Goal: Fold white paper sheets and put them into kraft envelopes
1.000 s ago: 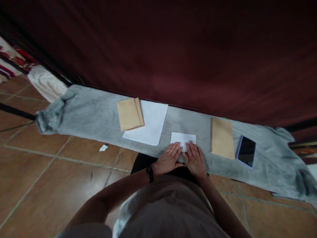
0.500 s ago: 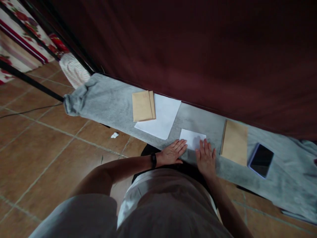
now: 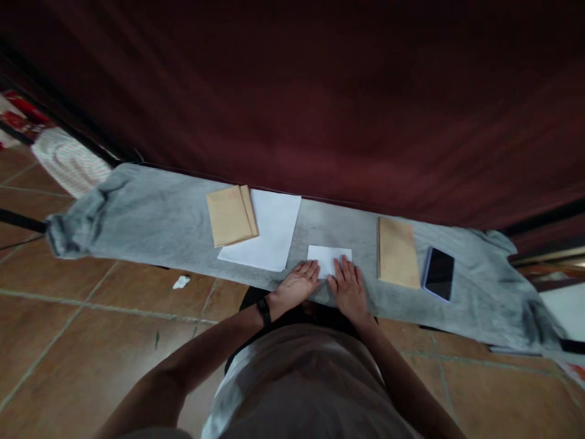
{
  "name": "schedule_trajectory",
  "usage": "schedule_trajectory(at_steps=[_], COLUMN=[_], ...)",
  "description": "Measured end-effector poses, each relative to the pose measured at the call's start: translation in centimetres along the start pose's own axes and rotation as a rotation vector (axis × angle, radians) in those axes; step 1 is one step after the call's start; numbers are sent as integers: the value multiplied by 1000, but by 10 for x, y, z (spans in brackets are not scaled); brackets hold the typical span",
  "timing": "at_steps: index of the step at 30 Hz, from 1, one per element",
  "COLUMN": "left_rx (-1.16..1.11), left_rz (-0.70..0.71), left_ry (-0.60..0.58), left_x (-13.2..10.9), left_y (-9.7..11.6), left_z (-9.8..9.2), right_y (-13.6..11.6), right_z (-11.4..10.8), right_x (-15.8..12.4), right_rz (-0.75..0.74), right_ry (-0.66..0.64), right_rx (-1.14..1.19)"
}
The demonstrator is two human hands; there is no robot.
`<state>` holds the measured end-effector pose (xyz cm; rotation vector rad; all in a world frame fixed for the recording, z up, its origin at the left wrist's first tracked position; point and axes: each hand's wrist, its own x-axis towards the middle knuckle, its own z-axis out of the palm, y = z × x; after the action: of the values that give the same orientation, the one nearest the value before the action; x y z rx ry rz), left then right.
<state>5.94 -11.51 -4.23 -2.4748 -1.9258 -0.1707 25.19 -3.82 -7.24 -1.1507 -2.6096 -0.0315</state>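
A small white paper point(image 3: 325, 256) lies flat on the grey cloth in front of me. My left hand point(image 3: 300, 282) rests flat by its left edge, fingertips on the paper's corner. On its right part lies my right hand point(image 3: 349, 289), palm down with the fingers somewhat spread. To the left, a larger white sheet point(image 3: 274, 228) lies partly under brown envelopes point(image 3: 230, 216). Right of my hands is a stack of brown envelopes point(image 3: 398, 252), with a dark-screened phone point(image 3: 439, 274) beyond it.
The grey cloth point(image 3: 159, 219) covers a long narrow surface. Behind it hangs a dark red curtain point(image 3: 311, 110). A white scrap point(image 3: 181, 281) lies on the tiled floor point(image 3: 91, 341) at the left. Striped fabric point(image 3: 70, 160) hangs at the far left.
The view has turned to the right, so the things on the cloth appear further left and more of its right end shows. Both hands remain at the small white paper.
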Motion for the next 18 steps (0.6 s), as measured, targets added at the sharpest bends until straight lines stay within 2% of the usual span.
schedule_trajectory(at_steps=[8, 14, 18], left_rx=[-177, -243, -192], left_rz=[29, -17, -65], left_ry=[97, 74, 47], left_x=[35, 22, 16], left_y=[7, 0, -5], left_z=[-8, -3, -6], right_y=[-2, 1, 11], right_z=[1, -3, -5], right_x=[3, 0, 3], right_rz=[30, 15, -4], right_ry=[-18, -9, 7], right_rx=[-12, 53, 191])
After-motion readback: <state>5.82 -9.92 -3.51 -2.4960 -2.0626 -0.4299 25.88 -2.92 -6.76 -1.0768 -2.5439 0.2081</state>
